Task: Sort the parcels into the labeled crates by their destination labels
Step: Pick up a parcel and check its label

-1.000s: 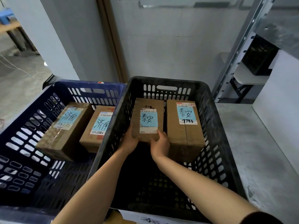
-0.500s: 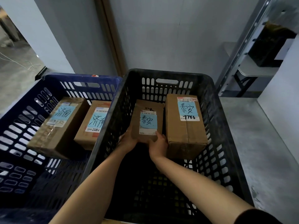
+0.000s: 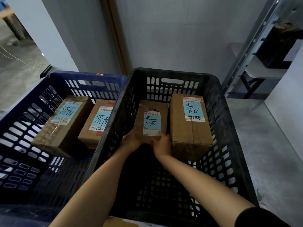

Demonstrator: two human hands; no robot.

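A small brown parcel (image 3: 152, 117) with a blue handwritten label lies deep inside the black crate (image 3: 229, 128). My left hand (image 3: 131, 141) grips its near left corner and my right hand (image 3: 162, 145) grips its near right corner, thumb on the label's edge. A taller brown parcel (image 3: 190, 128) with the same blue label stands right beside it. The blue crate (image 3: 24, 122) on the left holds two brown parcels (image 3: 64, 125) (image 3: 96, 123) with a different blue label.
The crates stand side by side against a grey wall. A metal shelf upright (image 3: 250, 45) and a folding chair (image 3: 255, 71) stand at the back right. Bare concrete floor (image 3: 265, 145) lies to the right. A piece of cardboard (image 3: 118, 222) shows at the bottom edge.
Both hands have lowered the small parcel further into the black crate, next to the taller parcel. The view has tilted slightly.
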